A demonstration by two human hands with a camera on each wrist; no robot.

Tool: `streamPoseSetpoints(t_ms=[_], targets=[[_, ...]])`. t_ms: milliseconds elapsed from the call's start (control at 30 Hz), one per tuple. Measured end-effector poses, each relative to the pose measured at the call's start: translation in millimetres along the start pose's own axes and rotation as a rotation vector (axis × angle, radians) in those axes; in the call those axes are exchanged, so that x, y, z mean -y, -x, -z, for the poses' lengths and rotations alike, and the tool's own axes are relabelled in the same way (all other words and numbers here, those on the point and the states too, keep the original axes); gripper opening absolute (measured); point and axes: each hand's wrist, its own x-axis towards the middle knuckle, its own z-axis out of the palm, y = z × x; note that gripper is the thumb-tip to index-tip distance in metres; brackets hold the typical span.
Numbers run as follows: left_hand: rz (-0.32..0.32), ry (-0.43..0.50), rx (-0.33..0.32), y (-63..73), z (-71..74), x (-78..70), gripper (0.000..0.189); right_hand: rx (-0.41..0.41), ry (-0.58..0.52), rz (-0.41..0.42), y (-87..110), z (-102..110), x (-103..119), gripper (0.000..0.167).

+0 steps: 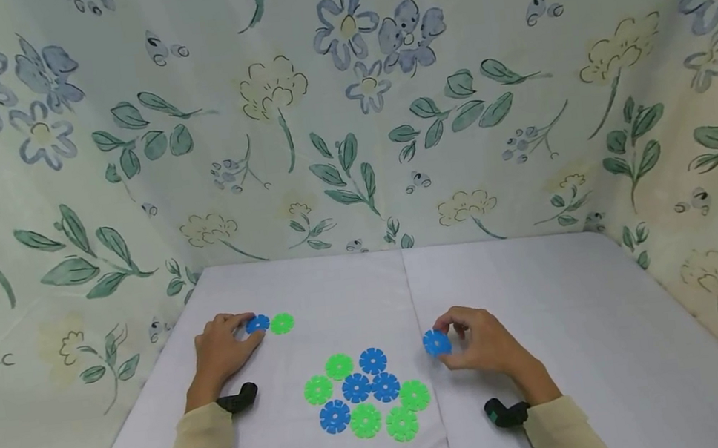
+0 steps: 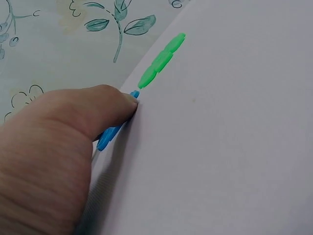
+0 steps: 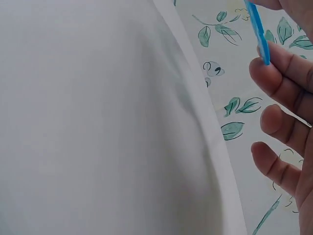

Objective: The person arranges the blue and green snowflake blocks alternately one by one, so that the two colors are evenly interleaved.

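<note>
Your left hand reaches forward near the left edge of the desk — thumb and finger pinching a blue disc just beside a green disc. Your right hand angles inward — thumb and fingertips gripping a second blue disc above the desk, right of the disc cluster.
</note>
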Motion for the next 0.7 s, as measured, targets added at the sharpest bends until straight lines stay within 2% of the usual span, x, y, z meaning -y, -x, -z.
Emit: streamPoseSetpoints(t_ms=[233, 500, 700], targets=[[-0.004, 0.009, -0.01, 0.2, -1.7, 3.9, 0.054, -0.098, 0.012, 0.047, -16.7, -3.1, 8.4, 0.043], [-0.007, 0.016, -0.013, -0.5, -0.8, 2.2, 0.054, -0.139, 0.016, 0.068, -45.1, -7.2, 17.3, 0.042], [-0.008, 0.01, -0.01, 0.4, 1.0, -0.1, 0.054, -0.194, 0.013, 0.105, -56.7, -11.0, 19.7, 0.041]])
